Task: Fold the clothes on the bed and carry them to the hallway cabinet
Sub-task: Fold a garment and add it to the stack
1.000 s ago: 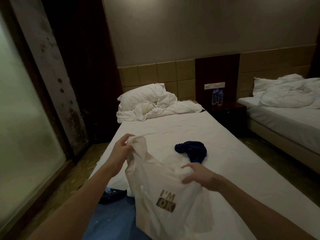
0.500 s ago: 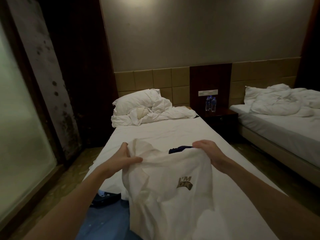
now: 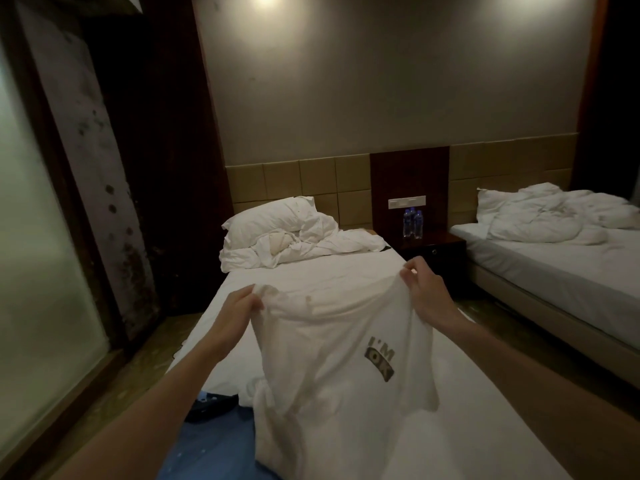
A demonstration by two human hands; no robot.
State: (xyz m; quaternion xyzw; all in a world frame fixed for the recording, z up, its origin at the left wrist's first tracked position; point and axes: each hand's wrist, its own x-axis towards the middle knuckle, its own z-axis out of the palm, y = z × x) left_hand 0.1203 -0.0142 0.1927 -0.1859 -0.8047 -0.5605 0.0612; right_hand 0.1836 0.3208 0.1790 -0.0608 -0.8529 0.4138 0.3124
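T-shirt (image 3: pixel 332 358), white, printed "I'M OK": head view, the only one, showed it held up over the near bed (image 3: pixel 346 271), lower hem trailing onto the sheet. Our left hand (image 3: pixel 239 306) pinched one shoulder; our right hand (image 3: pixel 420 289) pinched the other, raised slightly higher, the cloth slack between them. Pillow (image 3: pixel 270 220) and rumpled duvet (image 3: pixel 329 242) lay heaped at the headboard end.

Step in hand, as we judged it: spreading the shirt before folding. Done well, we would level both shoulders, pull the span taut, and lay it flat with the print down.

Room: open sheet ahead offered a broad laying surface; mattress edges fell away left and right, nightstand (image 3: pixel 436 251) with water bottles (image 3: pixel 412 224) beyond, second bed (image 3: pixel 554 265) well apart.
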